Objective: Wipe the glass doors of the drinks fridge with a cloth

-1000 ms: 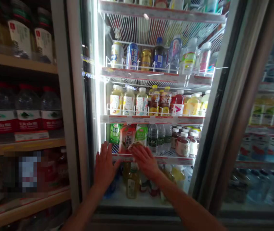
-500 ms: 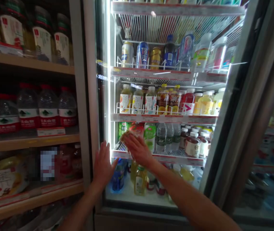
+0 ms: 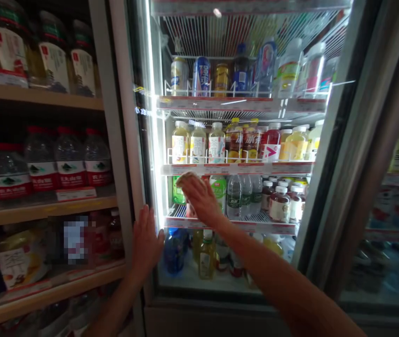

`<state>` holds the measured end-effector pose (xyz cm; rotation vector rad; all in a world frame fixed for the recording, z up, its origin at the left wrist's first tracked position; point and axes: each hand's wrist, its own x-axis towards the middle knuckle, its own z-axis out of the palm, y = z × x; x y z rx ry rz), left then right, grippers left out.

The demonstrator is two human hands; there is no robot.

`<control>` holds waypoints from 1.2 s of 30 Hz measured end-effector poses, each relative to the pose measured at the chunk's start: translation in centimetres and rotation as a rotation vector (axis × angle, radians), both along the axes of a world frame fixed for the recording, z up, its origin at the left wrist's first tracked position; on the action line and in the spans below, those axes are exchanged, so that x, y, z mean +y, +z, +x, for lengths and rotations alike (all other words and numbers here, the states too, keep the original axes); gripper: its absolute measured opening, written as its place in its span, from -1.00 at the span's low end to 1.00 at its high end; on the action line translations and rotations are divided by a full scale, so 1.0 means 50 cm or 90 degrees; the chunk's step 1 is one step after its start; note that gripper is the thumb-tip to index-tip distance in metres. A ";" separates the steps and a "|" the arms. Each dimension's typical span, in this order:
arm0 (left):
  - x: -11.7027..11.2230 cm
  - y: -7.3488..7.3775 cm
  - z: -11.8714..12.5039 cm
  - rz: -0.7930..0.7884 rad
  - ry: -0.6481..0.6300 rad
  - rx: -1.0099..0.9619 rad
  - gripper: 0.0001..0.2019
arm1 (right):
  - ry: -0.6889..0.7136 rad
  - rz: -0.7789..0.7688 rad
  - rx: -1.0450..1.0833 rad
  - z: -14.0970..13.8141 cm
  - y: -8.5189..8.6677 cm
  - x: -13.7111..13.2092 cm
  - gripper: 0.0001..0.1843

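Note:
My right hand (image 3: 201,199) is pressed to the glass door (image 3: 185,292) of a lit drinks fridge, in front of the shelf with green-labelled bottles. Under its fingertips shows the edge of a light-brown cloth (image 3: 186,177); the rest of it is hidden by the hand. Lower and to the left, my left hand (image 3: 147,243) lies flat with fingers stretched upward, at the left frame (image 3: 120,93) of the door. Nothing shows in it. Behind the glass, the fridge shelves (image 3: 237,168) carry bottles and cans.
On the left, wooden shelves (image 3: 45,208) hold red-capped water bottles (image 3: 71,159) and tea bottles (image 3: 54,61). A blurred patch (image 3: 76,241) covers part of a lower shelf. To the right stands a dark door frame (image 3: 364,154) with another glass-fronted cooler (image 3: 392,220) beyond it.
My right hand has moved a little upward over the glass with the cloth. The left hand stays at the door's left edge, its thumb drawn in slightly. The view has shifted a bit.

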<state>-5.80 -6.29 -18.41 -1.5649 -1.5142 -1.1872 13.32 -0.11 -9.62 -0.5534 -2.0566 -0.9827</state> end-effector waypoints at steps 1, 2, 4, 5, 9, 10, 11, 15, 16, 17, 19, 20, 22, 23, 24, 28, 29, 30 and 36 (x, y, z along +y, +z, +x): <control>0.001 0.002 0.010 0.001 -0.003 0.004 -0.35 | -0.029 0.006 0.049 0.028 0.007 -0.001 -0.48; 0.003 0.005 0.022 0.004 -0.009 0.014 -0.34 | -0.048 0.018 0.070 0.055 0.006 -0.003 -0.47; 0.009 0.011 0.051 0.013 -0.028 0.035 -0.32 | -0.048 0.055 0.027 0.108 -0.015 -0.009 -0.48; 0.013 0.015 0.068 0.017 -0.040 0.045 -0.32 | -0.040 0.069 -0.019 0.132 -0.030 -0.012 -0.50; 0.028 0.030 0.145 0.027 -0.099 0.084 -0.31 | -0.084 0.070 -0.020 0.207 -0.043 -0.013 -0.51; 0.031 0.034 0.164 0.028 -0.110 0.088 -0.30 | -0.114 0.070 0.037 0.221 -0.034 -0.012 -0.50; 0.034 0.038 0.184 0.028 -0.120 0.092 -0.30 | -0.141 0.075 0.094 0.234 -0.025 -0.012 -0.50; 0.041 0.044 0.247 0.036 -0.148 0.122 -0.28 | -0.162 0.089 0.095 0.283 -0.051 -0.029 -0.53; 0.042 0.043 0.258 0.036 -0.151 0.132 -0.27 | -0.144 0.082 0.039 0.295 -0.071 -0.036 -0.55; 0.043 0.041 0.267 0.035 -0.151 0.139 -0.27 | -0.124 0.076 -0.014 0.307 -0.089 -0.041 -0.56; 0.045 0.037 0.279 0.033 -0.147 0.143 -0.26 | -0.102 0.069 -0.059 0.331 -0.103 -0.045 -0.58; 0.046 0.034 0.284 0.034 -0.146 0.139 -0.25 | -0.108 0.071 -0.034 0.343 -0.096 -0.042 -0.58; 0.047 0.030 0.292 0.041 -0.146 0.124 -0.24 | -0.152 0.084 0.086 0.363 -0.059 -0.031 -0.55; 0.048 0.029 0.297 0.044 -0.147 0.115 -0.23 | -0.178 0.093 0.151 0.371 -0.039 -0.024 -0.54; 0.049 0.027 0.301 0.047 -0.148 0.109 -0.22 | -0.196 0.103 0.199 0.378 -0.023 -0.018 -0.53; 0.054 0.021 0.318 0.063 -0.151 0.118 -0.20 | -0.193 0.098 0.154 0.387 -0.065 -0.020 -0.51; 0.055 0.020 0.320 0.068 -0.152 0.124 -0.21 | -0.187 0.085 0.117 0.389 -0.093 -0.024 -0.51; 0.055 0.020 0.322 0.071 -0.150 0.126 -0.21 | -0.183 0.070 0.084 0.392 -0.119 -0.028 -0.50; 0.051 0.021 0.316 0.050 -0.152 0.130 -0.21 | -0.177 0.095 0.212 0.446 -0.081 -0.017 -0.40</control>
